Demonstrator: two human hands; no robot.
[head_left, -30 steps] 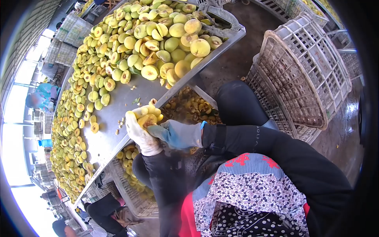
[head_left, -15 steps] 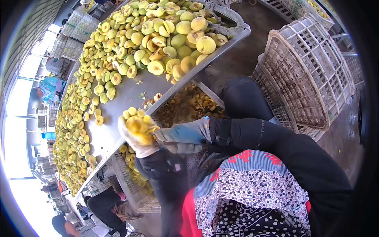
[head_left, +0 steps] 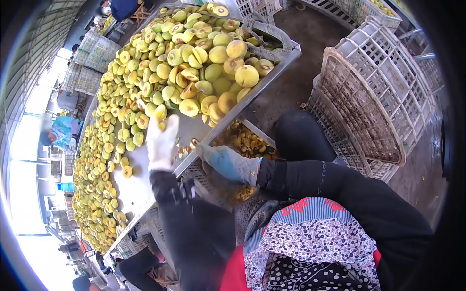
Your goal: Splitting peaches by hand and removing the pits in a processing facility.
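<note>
- White fabric covers the left hand (head_left: 161,140), which is stretched flat over the steel surface (head_left: 138,182). Its fingers (head_left: 167,123) are extended and nothing is seen gripped. The nearest peach half (head_left: 160,112) lies just beyond the fingertips, at the foot of the peach pile (head_left: 194,63).
- The pile is heaped high right up to the surface's rim. If a low fruit were drawn out, those above could be loosened and sent over the edge to the floor (head_left: 291,72).
- Juice is likely on both glove and metal, so a half could slip out of a loose grip.
- The blue-coated right hand (head_left: 229,164) is curled at the surface's edge, above the crate of pits (head_left: 245,140). Whether anything is held in it cannot be told. If a blade were hidden there, the left forearm reaching past it could be caught.
- The empty crates (head_left: 369,97) are stacked at a tilt just beside the leg (head_left: 298,136) and could be knocked over by a shift of the body.
</note>
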